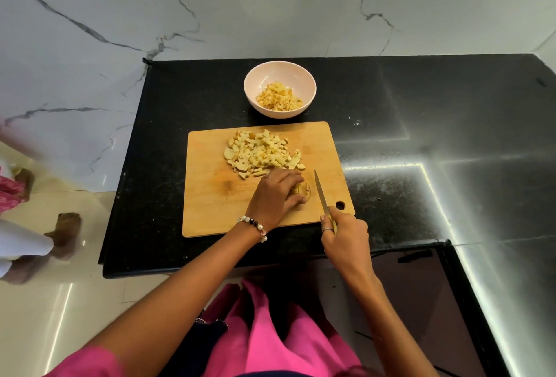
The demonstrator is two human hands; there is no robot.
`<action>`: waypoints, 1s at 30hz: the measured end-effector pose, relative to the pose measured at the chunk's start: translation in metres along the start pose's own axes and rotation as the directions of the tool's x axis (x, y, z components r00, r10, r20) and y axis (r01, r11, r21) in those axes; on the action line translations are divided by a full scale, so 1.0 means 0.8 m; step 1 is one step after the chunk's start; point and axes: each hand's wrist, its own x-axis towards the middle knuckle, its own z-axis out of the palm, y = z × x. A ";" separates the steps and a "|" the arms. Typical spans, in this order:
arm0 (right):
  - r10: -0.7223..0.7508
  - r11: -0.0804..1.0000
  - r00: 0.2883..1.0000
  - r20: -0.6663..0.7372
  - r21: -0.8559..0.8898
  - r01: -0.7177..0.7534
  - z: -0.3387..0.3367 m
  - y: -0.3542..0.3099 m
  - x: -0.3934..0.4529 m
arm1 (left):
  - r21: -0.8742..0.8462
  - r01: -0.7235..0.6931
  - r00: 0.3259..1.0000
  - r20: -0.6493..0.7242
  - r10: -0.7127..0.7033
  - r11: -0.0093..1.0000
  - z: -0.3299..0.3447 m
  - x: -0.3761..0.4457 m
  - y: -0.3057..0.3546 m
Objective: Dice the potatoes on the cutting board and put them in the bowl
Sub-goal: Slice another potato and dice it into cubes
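Note:
A wooden cutting board (210, 196) lies on the black counter. A heap of diced potato (261, 151) covers its far middle. My left hand (275, 196) curls over an uncut potato piece (302, 189) near the board's centre, mostly hiding it. My right hand (344, 235) grips the handle of a knife (320, 191) at the board's near right corner; the blade points away, just right of the potato piece and apart from it. Beyond the board stands a pale pink bowl (261, 75) holding diced potato (279, 96).
The black granite counter (406, 136) extends to the right, with its front edge close to my body. A marble wall rises behind. At the left, on the tiled floor, another person's feet (64, 232) stand near the counter's end.

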 end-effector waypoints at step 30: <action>-0.171 0.974 0.985 0.018 -0.146 0.172 0.013 0.005 -0.004 | 0.014 0.215 0.971 0.102 -0.215 0.977 -0.005 0.003 0.009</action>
